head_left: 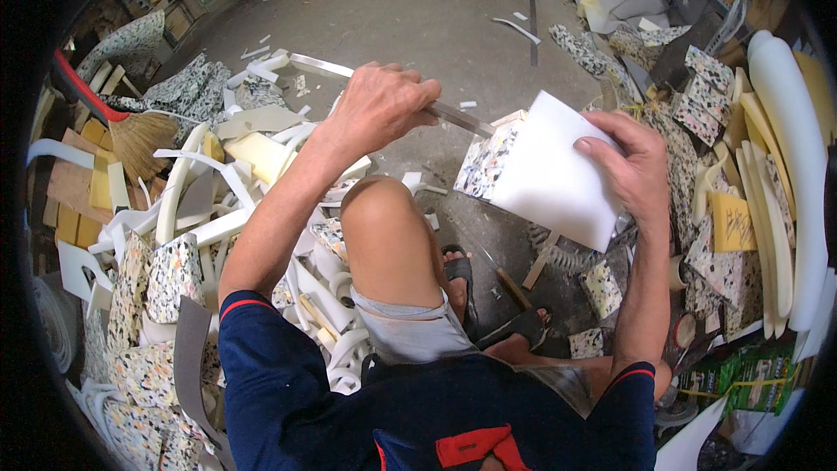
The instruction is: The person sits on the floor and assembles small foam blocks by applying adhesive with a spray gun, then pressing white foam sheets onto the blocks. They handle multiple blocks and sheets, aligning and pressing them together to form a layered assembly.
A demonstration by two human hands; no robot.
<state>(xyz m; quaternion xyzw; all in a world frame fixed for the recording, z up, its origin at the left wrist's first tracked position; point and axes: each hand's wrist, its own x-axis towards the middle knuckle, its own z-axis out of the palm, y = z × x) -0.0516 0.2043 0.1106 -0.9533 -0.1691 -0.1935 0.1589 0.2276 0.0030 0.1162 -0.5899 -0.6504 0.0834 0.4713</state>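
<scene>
My left hand point(381, 109) is closed around the middle of a long, flat metal strip point(321, 66) that looks like a blade. One end sticks out to the far left; the other reaches right to the edge of a foam block. That block has a white foam face point(558, 170) and a speckled multicoloured foam side point(490, 160). My right hand point(628, 161) grips its right side, thumb on the white face and the other fingers mostly hidden behind. The block is tilted in the air in front of my right knee side.
Heaps of white and speckled foam offcuts point(174, 279) lie to my left, beside a straw broom point(139, 139). Long foam rolls and sheets point(780, 174) stand at the right. Near my sandalled feet lie a wooden-handled tool point(513, 288) and a brush point(542, 262).
</scene>
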